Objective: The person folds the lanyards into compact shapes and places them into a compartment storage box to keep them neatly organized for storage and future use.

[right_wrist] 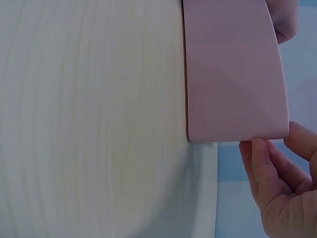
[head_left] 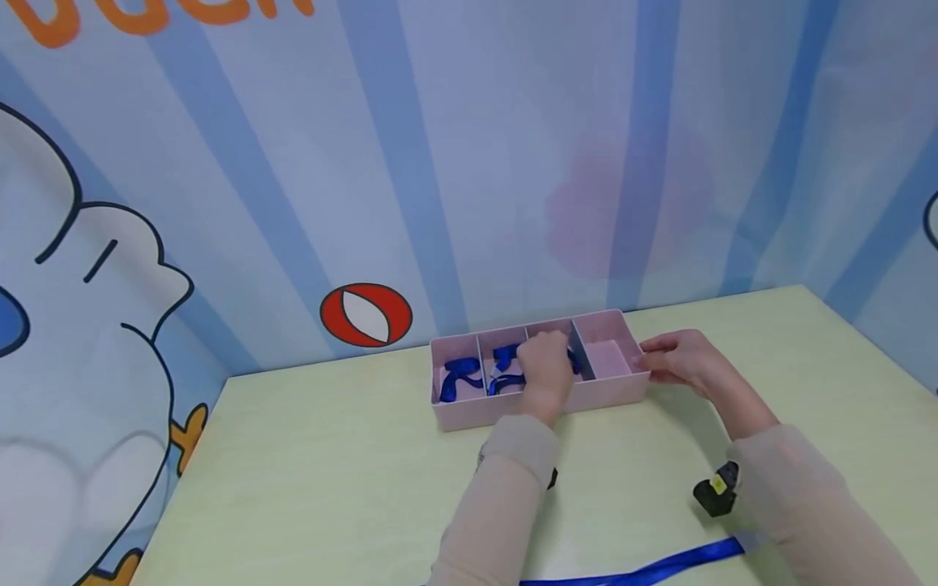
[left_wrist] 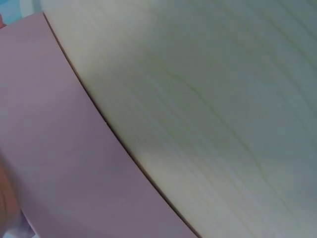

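A pink box with compartments [head_left: 538, 400] stands near the back of the table. My left hand [head_left: 545, 366] reaches down into its third compartment from the left, fingers bent downward. The fingertips are hidden, so whether they grip anything does not show. Blue ribbon [head_left: 575, 361] shows beside that hand. More blue ribbon [head_left: 460, 376] lies in the leftmost compartment, and a looped blue ribbon [head_left: 506, 382] in the second. My right hand [right_wrist: 285, 193] holds the box's right end, with fingertips against the end wall and one digit at the rim. The rightmost compartment [head_left: 607, 356] has no ribbon in it.
A long blue ribbon [head_left: 659, 566] lies along the table's near side, partly behind the left sleeve. Black devices sit at both wrists, one visible by the right sleeve [head_left: 716, 490]. A printed wall covering [head_left: 498, 163] rises directly behind the table [head_left: 330, 472].
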`<state>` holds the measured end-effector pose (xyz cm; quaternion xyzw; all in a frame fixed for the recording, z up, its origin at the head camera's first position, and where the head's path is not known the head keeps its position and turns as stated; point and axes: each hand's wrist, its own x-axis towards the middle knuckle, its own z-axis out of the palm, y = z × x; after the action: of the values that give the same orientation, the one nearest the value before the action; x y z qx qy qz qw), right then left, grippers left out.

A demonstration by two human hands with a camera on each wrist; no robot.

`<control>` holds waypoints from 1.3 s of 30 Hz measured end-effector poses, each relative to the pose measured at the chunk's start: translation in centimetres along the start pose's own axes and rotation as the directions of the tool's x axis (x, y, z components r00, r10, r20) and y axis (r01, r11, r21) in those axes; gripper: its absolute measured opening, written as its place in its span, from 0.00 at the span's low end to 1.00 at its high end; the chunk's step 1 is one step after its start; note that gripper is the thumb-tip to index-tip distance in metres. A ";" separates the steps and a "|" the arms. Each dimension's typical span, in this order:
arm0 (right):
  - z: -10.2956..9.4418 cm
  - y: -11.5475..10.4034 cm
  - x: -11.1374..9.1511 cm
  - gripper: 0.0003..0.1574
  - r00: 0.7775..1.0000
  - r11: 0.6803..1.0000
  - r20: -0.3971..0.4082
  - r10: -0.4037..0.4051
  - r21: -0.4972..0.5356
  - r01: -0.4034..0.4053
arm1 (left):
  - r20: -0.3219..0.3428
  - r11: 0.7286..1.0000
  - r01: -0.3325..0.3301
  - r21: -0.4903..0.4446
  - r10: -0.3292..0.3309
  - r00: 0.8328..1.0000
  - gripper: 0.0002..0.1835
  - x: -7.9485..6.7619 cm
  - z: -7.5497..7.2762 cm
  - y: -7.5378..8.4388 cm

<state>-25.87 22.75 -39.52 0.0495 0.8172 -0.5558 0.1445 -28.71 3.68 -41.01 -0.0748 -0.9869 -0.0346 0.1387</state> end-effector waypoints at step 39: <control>-2.7 6.3 -7.5 0.12 0.768 0.816 0.505 -0.395 -0.191 0.545 | 0.347 0.725 -0.039 -0.688 0.376 0.859 0.06 -13.1 -6.9 -24.5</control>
<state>-17.69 28.23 -42.07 -0.3119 0.8279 -0.4271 0.1867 -18.21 -22.88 -39.22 -0.2384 -0.8980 -0.3448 -0.1337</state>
